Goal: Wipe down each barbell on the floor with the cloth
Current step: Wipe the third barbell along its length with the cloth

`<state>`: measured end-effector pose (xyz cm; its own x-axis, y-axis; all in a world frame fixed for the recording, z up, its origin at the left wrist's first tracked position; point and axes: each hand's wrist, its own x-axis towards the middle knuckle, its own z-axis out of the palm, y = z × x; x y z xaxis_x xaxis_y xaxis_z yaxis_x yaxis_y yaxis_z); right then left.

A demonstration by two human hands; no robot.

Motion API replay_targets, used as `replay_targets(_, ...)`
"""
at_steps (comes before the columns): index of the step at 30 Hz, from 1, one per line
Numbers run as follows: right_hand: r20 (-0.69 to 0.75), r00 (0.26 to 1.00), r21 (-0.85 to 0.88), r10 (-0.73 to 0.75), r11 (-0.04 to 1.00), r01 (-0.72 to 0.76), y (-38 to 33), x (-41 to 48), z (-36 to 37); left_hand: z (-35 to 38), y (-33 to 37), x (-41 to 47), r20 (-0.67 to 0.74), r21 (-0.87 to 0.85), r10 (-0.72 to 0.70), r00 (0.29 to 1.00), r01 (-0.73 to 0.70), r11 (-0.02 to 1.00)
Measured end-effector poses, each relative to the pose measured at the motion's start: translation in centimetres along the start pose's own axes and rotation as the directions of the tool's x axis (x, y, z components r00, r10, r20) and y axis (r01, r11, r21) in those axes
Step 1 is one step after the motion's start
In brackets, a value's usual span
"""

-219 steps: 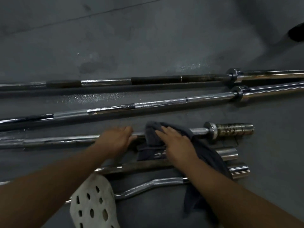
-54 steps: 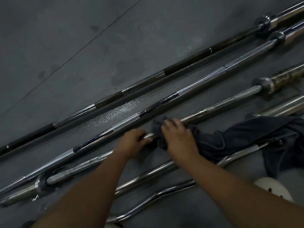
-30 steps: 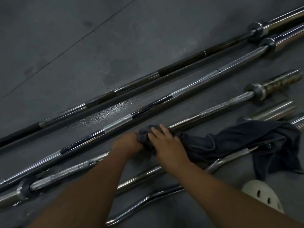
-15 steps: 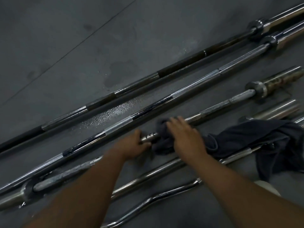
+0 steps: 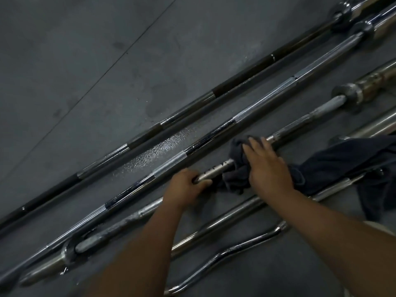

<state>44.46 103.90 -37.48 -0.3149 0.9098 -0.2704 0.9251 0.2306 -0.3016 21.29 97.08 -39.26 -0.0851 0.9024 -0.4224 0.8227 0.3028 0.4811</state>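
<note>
Moved since a second ago: right hand (image 5: 265,166), then touching the left hand (image 5: 186,187), now further up the shaft with the cloth (image 5: 237,174), bare steel showing between the two.

Laid flat over the bunched cloth, fingers fairly straight, pressing it onto the barbell (image 5: 216,170); thumb hidden. Left hand clamped on the same shaft just below, fingers curled right round it, probably to stop any rolling.

Barbell flat on the floor (image 5: 85,61), third of five bars, long axis running lower left to upper right. Collar (image 5: 347,93) and sleeve (image 5: 372,82) at the upper right, well beyond the cloth. Next stroke likely along that axis toward the collar, with the right hand much the nearer.

Bright and smooth at mid-shaft, dull grey knurling toward both ends, sleeve brownish and spotted, possibly rust.

Loose end of the cloth trailing right across the straight bar (image 5: 216,230); wavy bar (image 5: 242,245) nearest the body. Further out, a knurled chrome bar (image 5: 263,103) and a black-banded bar (image 5: 242,82), with a wet patch (image 5: 158,153) between them.
</note>
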Motion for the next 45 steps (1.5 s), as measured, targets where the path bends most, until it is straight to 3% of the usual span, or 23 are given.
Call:
replay_targets(3,0.076,0.961,-0.066,-0.267,0.960,0.272,-3.5,-2.6,2.2,-0.6,0.1,0.0,0.092,-0.240,-0.052,0.994,0.073,0.968)
replay_targets(5,0.108,0.904,-0.066,-0.413,0.905,0.421,-3.9,-3.2,2.4,-0.4,-0.2,0.0,0.096,-0.260,-0.061,0.993,0.085,0.962)
replay_targets(7,0.034,0.940,-0.064,-0.338,0.938,0.340,-1.6,-1.1,1.1,-0.3,-0.5,0.0,0.098,-0.188,-0.109,0.989,0.126,0.974)
replay_targets(10,-0.045,0.999,-0.062,-0.009,0.998,0.006,2.0,1.3,-1.1,-0.3,-0.2,-0.1,0.090,-0.010,-0.138,0.986,0.139,0.990)
replay_targets(11,-0.036,0.999,-0.077,0.007,0.997,-0.010,1.5,1.1,-1.0,-0.3,0.3,-0.3,0.062,0.068,-0.130,0.990,0.125,0.990)
replay_targets(14,0.047,0.963,-0.059,-0.264,0.962,0.267,-3.3,-1.6,0.9,0.3,1.1,-0.8,-0.052,0.222,-0.042,0.998,0.053,0.974)
replay_targets(16,0.093,0.912,-0.049,-0.399,0.913,0.405,-4.7,-2.1,1.2,0.7,0.9,-0.6,-0.024,0.264,-0.050,0.998,0.055,0.963)
replay_targets(17,0.102,0.918,-0.034,-0.384,0.921,0.389,-4.1,-1.3,0.5,0.6,0.8,-0.5,-0.005,0.250,-0.061,0.998,0.060,0.966)
replay_targets(19,0.059,0.980,0.009,-0.191,0.982,0.191,-1.2,0.8,-0.7,0.3,0.7,-0.4,0.041,0.180,-0.091,0.995,0.082,0.980)
replay_targets(21,-0.028,1.000,-0.054,-0.012,0.998,0.011,0.7,1.5,-1.4,0.0,0.8,-0.2,0.067,0.093,-0.153,0.986,0.146,0.985)
replay_targets(23,-0.003,0.997,-0.106,-0.071,0.992,0.071,-1.0,0.3,-0.1,0.1,0.7,-0.3,0.068,0.064,-0.165,0.984,0.160,0.985)
replay_targets(25,0.077,0.952,-0.061,-0.296,0.952,0.301,-4.2,-2.2,1.6,0.2,0.4,-0.3,0.083,0.030,-0.108,0.991,0.106,0.994)
replay_targets(27,0.101,0.903,-0.058,-0.417,0.904,0.424,-4.9,-2.5,1.6,-0.1,0.4,-0.2,0.076,0.036,-0.079,0.994,0.076,0.996)
replay_targets(28,0.075,0.915,-0.052,-0.396,0.915,0.400,-4.0,-1.5,0.9,-0.2,0.6,-0.1,0.040,0.107,-0.078,0.996,0.073,0.992)
replay_targets(30,0.023,0.983,-0.045,-0.180,0.982,0.181,-0.6,0.7,-0.4,-0.1,1.4,-0.3,-0.048,0.277,-0.097,0.994,0.107,0.955)
replay_targets(32,-0.071,0.997,-0.103,0.018,0.994,-0.026,1.4,1.5,-1.4,0.5,2.2,-0.8,-0.110,0.294,-0.151,0.982,0.177,0.939)
replay_targets(34,-0.063,0.998,-0.153,-0.027,0.988,0.017,-0.6,0.3,-0.4,1.0,2.5,-1.2,-0.123,0.284,-0.171,0.978,0.200,0.938)
replay_targets(36,0.024,0.969,-0.133,-0.245,0.960,0.245,-3.7,-1.8,1.8,1.0,2.5,-0.9,-0.026,0.227,-0.173,0.985,0.174,0.958)
replay_targets(38,0.082,0.925,-0.098,-0.371,0.921,0.378,-4.1,-2.2,1.6,0.4,2.7,-0.7,0.061,0.136,-0.168,0.984,0.158,0.978)
replay_targets(40,0.057,0.958,-0.107,-0.282,0.952,0.287,-1.4,-0.3,0.3,-0.1,2.5,-1.0,0.056,0.103,-0.159,0.986,0.153,0.983)
replay_targets(43,-0.044,0.999,-0.116,0.017,0.993,-0.022,1.8,0.8,-1.2,0.2,2.1,-1.2,0.071,0.072,-0.152,0.986,0.147,0.987)
replay_targets(45,-0.066,0.998,-0.155,-0.025,0.988,0.015,-0.5,-0.6,0.0,0.4,1.6,-0.6,0.125,0.038,-0.194,0.973,0.191,0.981)
